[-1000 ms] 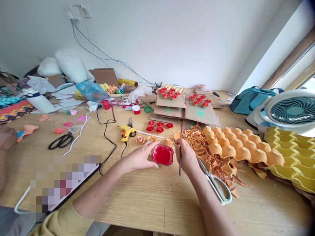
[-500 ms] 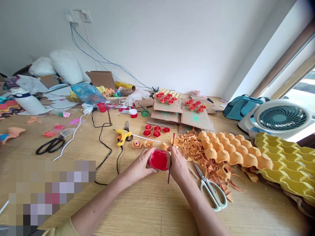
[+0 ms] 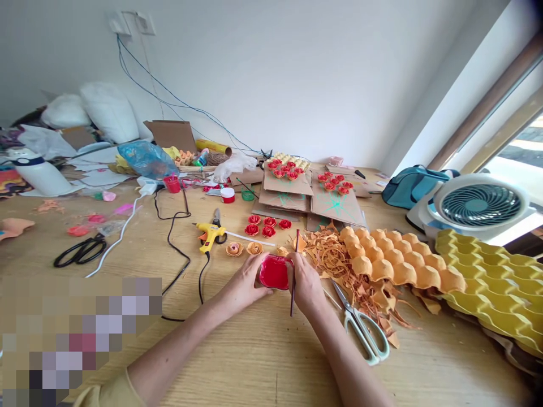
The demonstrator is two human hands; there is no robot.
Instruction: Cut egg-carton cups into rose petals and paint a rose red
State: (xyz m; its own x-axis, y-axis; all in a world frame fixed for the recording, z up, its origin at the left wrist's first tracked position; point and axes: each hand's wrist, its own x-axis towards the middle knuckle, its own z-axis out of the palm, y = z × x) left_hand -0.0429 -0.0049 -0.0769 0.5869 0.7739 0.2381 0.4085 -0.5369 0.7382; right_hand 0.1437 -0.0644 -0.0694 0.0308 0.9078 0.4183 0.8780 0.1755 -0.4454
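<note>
Between both hands is a small squarish cup of red paint. My left hand curls round its left side, thumb toward me and fingers behind. My right hand holds a thin dark paintbrush upright, and its fingers also touch the cup's right rim. Just beyond the cup lie unpainted orange egg-carton roses, with several red-painted roses behind them. The brush's bristles cannot be made out.
A yellow glue gun with a black cord lies to the left. Scissors, orange carton scraps, an orange egg tray and a yellow egg tray are on the right. Cardboard pieces stand behind, and a fan at far right.
The view has shifted slightly, so most things sit a little further left. Both hands keep their hold on the cup and the brush, with hardly any movement.
</note>
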